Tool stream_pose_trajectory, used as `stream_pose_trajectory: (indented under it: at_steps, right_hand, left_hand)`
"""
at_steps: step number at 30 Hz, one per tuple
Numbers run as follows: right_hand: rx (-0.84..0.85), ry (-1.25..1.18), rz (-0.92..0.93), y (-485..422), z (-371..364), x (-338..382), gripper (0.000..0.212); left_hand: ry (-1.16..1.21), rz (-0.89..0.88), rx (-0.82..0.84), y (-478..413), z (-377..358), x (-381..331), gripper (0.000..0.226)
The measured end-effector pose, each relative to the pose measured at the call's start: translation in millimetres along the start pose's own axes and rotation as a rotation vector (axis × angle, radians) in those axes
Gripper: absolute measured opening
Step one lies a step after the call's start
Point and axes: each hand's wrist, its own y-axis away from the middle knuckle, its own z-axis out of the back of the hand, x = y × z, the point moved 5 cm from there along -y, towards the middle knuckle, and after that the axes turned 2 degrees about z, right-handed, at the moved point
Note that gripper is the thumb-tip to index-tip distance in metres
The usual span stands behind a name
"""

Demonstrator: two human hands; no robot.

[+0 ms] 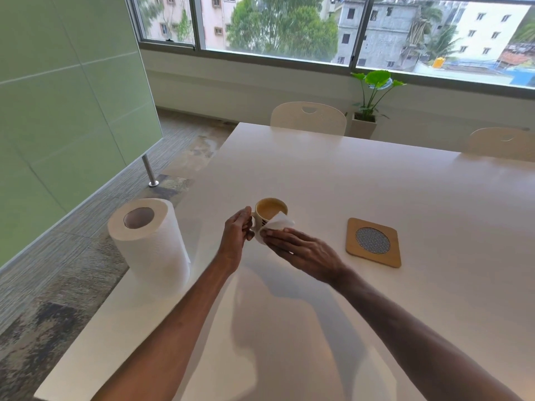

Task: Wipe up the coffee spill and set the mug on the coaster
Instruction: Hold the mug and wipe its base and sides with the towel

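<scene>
Daylight from a wide window falls across a long white bench (362, 198), with pale chairs pushed in on the far side and a potted plant (373, 94) by the wall.

From the head view, the person stands at the near edge with both arms stretched forward. The left hand (236, 230) is pinched around the handle of a small mug (267, 211), which holds milky coffee well up toward the rim. Whether the mug rests on the bench or is lifted just off it, I cannot tell. The right hand (301, 247) is mostly flat, fingers extended, pressing a folded white paper towel (278, 225) against the near side and base of the mug, so it is grasping nothing firmly, only holding the sheet in place under the fingers.

A tall roll of paper towels (150, 241) stands upright near the left edge of the bench, well apart from the mug. The wooden coaster (373, 241), square with a round mesh centre, lies bare to the right of the mug, near but not touching the right hand.

No brown puddle shows on the open bench, though anything under the towel or hands is hidden. My guess is that the wiping is nearly finished, now tending the mug itself. The move to the coaster is not yet done.
</scene>
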Motion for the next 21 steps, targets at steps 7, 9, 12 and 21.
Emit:
stream_pose_trajectory:
  at_steps: [7, 9, 12, 21]
  right_hand:
    - [0.161, -0.100, -0.006, 20.1, -16.7, 12.6, 0.054]
    - [0.191, -0.228, -0.137, 24.3, -19.3, 12.6, 0.067]
    - [0.186, -0.548, -0.567, 28.9, -21.0, 7.2, 0.082]
    - [0.018, -0.871, -1.335, 29.5, 1.8, -10.5, 0.044]
  left_hand:
    - [0.013, -0.003, 0.003, -5.0, 7.1, -4.6, 0.040]
    - [0.018, -0.006, 0.004, -7.6, 8.8, -5.0, 0.040]
    - [0.022, -0.007, 0.008, -10.0, 10.1, -5.5, 0.039]
    - [0.026, 0.010, 0.000, -16.0, 13.4, 5.8, 0.039]
